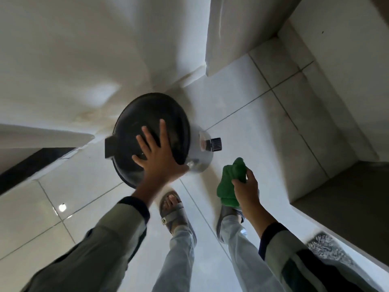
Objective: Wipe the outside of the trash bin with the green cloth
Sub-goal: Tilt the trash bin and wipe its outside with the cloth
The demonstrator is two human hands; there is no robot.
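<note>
A round trash bin [197,159] with a metal body and a black lid [147,114] stands on the tiled floor, seen from above. Its black foot pedal [216,144] sticks out on the right side. My left hand [156,154] lies flat on the lid with fingers spread, thumb at the lid's near right rim. My right hand [246,186] hovers to the right of the bin, apart from it, closed around a bunched green cloth [230,182].
White walls rise behind the bin, with a white cabinet corner [212,66] at the back right. A raised tiled ledge [315,114] runs along the right. My sandalled feet [172,211] stand just in front of the bin on glossy tiles.
</note>
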